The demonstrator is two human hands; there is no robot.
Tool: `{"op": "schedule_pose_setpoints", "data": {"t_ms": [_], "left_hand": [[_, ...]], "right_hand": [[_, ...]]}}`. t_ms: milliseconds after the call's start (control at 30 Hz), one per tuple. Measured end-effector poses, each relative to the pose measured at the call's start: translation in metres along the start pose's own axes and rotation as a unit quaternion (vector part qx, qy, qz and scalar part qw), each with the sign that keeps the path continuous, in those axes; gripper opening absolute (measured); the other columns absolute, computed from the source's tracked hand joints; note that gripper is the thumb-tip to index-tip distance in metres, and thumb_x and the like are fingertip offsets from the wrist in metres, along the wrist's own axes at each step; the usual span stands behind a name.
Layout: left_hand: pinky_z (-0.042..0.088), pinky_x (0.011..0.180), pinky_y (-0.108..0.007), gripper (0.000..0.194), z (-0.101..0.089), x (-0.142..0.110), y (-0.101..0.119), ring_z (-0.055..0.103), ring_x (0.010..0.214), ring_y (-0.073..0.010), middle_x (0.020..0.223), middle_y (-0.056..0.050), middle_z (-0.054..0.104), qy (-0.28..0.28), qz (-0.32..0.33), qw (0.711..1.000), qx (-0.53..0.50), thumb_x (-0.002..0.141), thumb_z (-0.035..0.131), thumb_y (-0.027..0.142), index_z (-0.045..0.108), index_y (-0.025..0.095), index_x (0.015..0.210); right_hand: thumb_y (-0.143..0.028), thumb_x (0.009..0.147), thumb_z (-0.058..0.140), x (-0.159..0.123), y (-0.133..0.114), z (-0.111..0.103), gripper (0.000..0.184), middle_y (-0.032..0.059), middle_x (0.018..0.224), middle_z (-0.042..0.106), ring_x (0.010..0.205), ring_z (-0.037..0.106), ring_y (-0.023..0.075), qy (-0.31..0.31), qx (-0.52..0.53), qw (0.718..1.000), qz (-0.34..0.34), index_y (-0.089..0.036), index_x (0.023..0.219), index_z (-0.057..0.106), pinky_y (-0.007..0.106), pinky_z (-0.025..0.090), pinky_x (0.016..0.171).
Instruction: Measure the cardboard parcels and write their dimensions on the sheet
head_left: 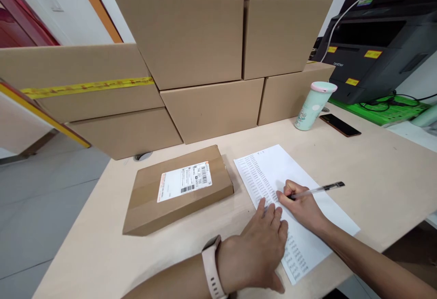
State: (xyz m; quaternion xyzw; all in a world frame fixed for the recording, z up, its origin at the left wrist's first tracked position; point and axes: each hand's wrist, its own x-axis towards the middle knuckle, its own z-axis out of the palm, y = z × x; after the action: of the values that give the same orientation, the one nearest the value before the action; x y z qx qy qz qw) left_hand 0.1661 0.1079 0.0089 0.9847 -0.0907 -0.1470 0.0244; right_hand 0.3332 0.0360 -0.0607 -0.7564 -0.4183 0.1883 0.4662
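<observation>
My right hand (pixel 303 205) is closed around a clear pen with a black cap end (pixel 319 190), its tip down at the sheet of paper (pixel 316 240). Columns of small handwritten-looking or printed lines run along the paper's left side; I cannot read them. Flat on the paper's left edge lies my left hand (pixel 261 244), fingers stretched out, holding nothing. A watch with a pale pink strap (pixel 212 267) is on that wrist. Left of the paper sits a closed cardboard parcel (pixel 143 190) with a white shipping label (pixel 184 181) on top.
Several large cardboard boxes (pixel 201 39) are stacked along the table's back edge. A mint-green tumbler (pixel 311 108) with a pink lid and a dark phone (pixel 340 125) stand and lie at the back right. Behind them is a black printer (pixel 372 48) above a green plastic surface (pixel 385 113).
</observation>
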Motion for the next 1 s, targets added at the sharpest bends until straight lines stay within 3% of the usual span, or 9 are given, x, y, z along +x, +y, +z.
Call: {"op": "schedule_pose_setpoints", "data": {"t_ms": [1000], "left_hand": [[0.006, 0.116, -0.055, 0.095, 0.0057, 0.0004, 0.0002, 0.017, 0.141, -0.0399, 0.151, -0.029, 0.022, -0.009, -0.002, 1.0, -0.009, 0.08, 0.055, 0.062, 0.026, -0.004, 0.142]], "right_hand": [[-0.028, 0.074, 0.054, 0.0004, 0.0036, -0.0006, 0.03, -0.0073, 0.054, 0.03, 0.052, 0.03, 0.0107, 0.006, -0.004, 1.0, 0.011, -0.024, 0.058, 0.029, 0.026, 0.028, 0.05]]}}
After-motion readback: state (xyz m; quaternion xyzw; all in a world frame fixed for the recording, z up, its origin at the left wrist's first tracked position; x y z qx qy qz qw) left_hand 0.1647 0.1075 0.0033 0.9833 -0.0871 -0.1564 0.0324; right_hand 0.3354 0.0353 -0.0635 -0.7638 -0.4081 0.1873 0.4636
